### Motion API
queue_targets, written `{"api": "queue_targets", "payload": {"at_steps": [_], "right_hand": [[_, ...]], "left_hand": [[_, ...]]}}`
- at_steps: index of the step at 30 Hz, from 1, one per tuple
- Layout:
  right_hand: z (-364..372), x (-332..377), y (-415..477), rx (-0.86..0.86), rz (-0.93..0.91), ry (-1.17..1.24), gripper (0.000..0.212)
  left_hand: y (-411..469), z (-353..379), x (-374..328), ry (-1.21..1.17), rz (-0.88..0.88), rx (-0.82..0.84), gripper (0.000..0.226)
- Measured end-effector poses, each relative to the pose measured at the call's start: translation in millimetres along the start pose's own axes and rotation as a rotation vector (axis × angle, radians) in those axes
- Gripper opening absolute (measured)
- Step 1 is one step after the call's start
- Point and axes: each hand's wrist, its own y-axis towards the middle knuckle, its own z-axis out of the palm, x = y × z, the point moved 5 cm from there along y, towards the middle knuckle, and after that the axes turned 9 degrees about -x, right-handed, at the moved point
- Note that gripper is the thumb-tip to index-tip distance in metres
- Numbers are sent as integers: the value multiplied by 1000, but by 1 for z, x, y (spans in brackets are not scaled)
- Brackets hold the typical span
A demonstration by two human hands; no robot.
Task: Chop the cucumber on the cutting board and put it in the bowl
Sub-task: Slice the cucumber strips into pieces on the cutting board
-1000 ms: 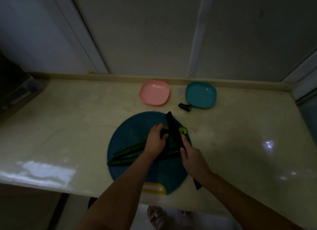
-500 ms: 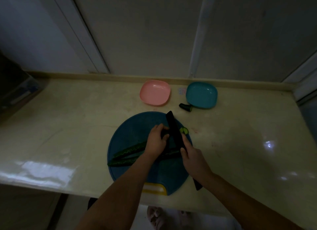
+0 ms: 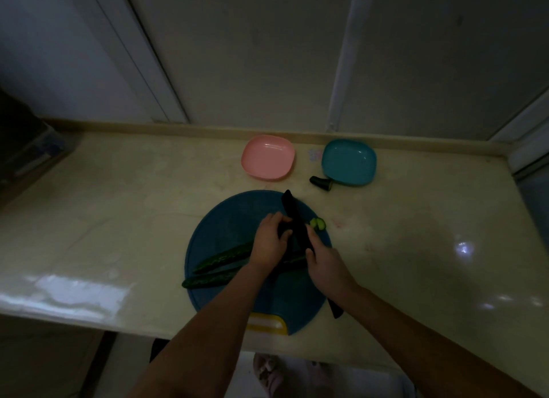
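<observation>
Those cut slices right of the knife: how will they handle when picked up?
The slices are small and thin, so probably light. Pale cut faces suggest wet, slippery surfaces. They sit near the cutting board rim; a push might slide them off.

A dark cucumber stub point(image 3: 320, 183) lies between the round blue cutting board point(image 3: 225, 219) and the teal square plastic bowl point(image 3: 349, 162), just beside the bowl. Bare cream stone counter point(image 3: 416, 234) spreads wide either side of the board.
</observation>
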Motion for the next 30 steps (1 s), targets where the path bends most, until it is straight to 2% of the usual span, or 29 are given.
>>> {"api": "queue_targets", "payload": {"at_steps": [17, 30], "right_hand": [[4, -26, -29, -64, 29, 68, 56], [-4, -17, -23, -46, -30, 68, 55]], "left_hand": [[-5, 3, -2, 19, -10, -40, 23], [-6, 2, 0, 16, -11, -61, 12]]}}
